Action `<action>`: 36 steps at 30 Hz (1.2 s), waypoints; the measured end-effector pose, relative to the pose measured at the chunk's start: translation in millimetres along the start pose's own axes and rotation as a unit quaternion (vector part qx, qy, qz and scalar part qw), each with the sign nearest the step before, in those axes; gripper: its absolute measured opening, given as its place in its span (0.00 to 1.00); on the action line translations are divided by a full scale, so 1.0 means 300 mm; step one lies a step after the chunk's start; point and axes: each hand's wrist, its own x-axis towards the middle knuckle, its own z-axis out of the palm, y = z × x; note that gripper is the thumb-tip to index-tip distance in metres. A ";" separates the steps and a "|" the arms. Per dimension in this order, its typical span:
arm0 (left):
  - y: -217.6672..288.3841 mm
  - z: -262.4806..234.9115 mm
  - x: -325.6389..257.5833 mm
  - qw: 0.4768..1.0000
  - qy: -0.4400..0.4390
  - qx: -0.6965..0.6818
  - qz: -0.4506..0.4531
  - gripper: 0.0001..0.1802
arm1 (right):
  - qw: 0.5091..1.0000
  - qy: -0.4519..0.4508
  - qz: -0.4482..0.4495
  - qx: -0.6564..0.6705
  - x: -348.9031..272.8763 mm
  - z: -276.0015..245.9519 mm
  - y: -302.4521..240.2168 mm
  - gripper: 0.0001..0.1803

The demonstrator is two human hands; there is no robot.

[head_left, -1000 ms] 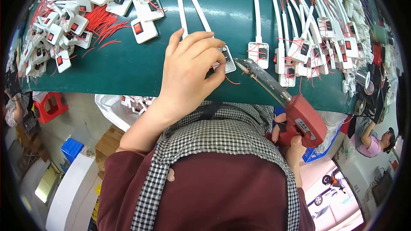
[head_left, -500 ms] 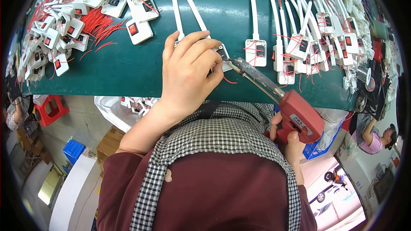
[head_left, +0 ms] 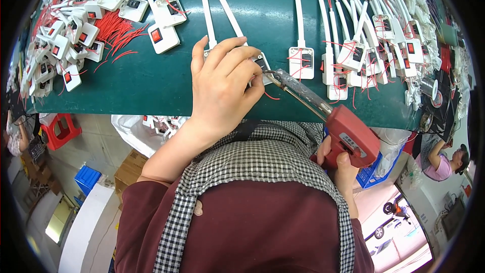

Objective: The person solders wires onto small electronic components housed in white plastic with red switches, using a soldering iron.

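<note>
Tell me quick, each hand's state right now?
Left hand: curled over a white rectangular plastic switch box; grip unclear.
Right hand: closed, holding a red gun-shaped plastic soldering tool.

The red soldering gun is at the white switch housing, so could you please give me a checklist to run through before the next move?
1. Gun held: ok; the right hand is wrapped around the red soldering gun.
2. Tip placed: ok; the gun's tip is at the white switch housing.
3. Left fingers well clear of the tip: not ok; the left hand's thumb and forefinger are right beside it.
4. Housing gripped firmly: cannot tell; the left hand covers much of it.
5. Tip hot: cannot tell; nothing visible shows its heat.
</note>
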 end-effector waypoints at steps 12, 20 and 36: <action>0.006 -0.012 0.000 1.000 -0.026 -0.007 -0.015 0.07 | 0.997 0.018 -0.053 0.055 -0.008 -0.033 0.010 0.40; -0.004 -0.019 -0.002 0.999 -0.040 -0.017 -0.009 0.08 | 0.993 0.042 -0.085 0.066 -0.001 -0.035 0.014 0.40; 0.113 0.024 0.105 0.993 -0.044 -0.103 0.047 0.25 | 0.946 0.104 -0.274 0.139 0.005 -0.159 0.039 0.33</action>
